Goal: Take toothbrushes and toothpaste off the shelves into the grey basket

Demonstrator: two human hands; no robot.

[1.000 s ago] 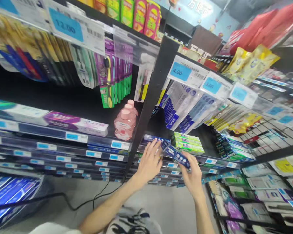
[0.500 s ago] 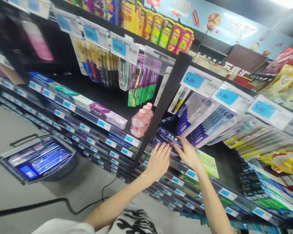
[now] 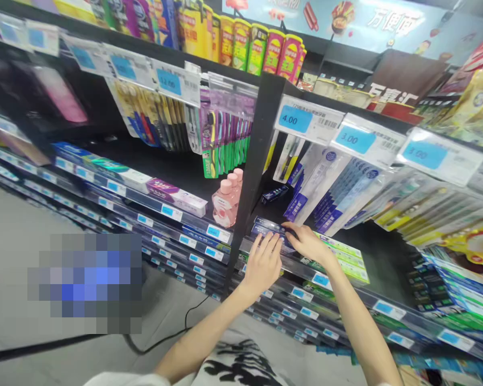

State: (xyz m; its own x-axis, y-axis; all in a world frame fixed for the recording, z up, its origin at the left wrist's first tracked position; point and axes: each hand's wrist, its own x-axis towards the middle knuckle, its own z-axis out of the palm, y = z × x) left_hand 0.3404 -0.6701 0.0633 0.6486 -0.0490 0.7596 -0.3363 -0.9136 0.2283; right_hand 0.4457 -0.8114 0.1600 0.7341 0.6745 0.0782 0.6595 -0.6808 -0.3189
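Note:
Dark blue toothpaste boxes (image 3: 261, 229) lie side by side at the shelf's front, just right of the black upright. My left hand (image 3: 264, 262) rests on the near box with its fingers stretched out flat. From the right, my right hand (image 3: 309, 245) reaches over the boxes' right end, its fingers apart and touching them; part of that end is hidden beneath it. Behind the boxes, another small dark box (image 3: 274, 194) lies deeper on the shelf. Green-and-white boxes (image 3: 346, 257) lie just right of my right hand.
A black upright (image 3: 253, 161) divides the shelf. Packaged toothbrushes (image 3: 326, 187) hang low above my hands. Left of the upright stand pink bottles (image 3: 225, 203) and a row of toothpaste boxes (image 3: 132, 179). A black cable (image 3: 156, 343) crosses the floor side.
The upper dark blue box now lies lower and flatter beside the other one. My right hand has shifted slightly with it, while my left hand stays on the near box. The camera view has turned a little.

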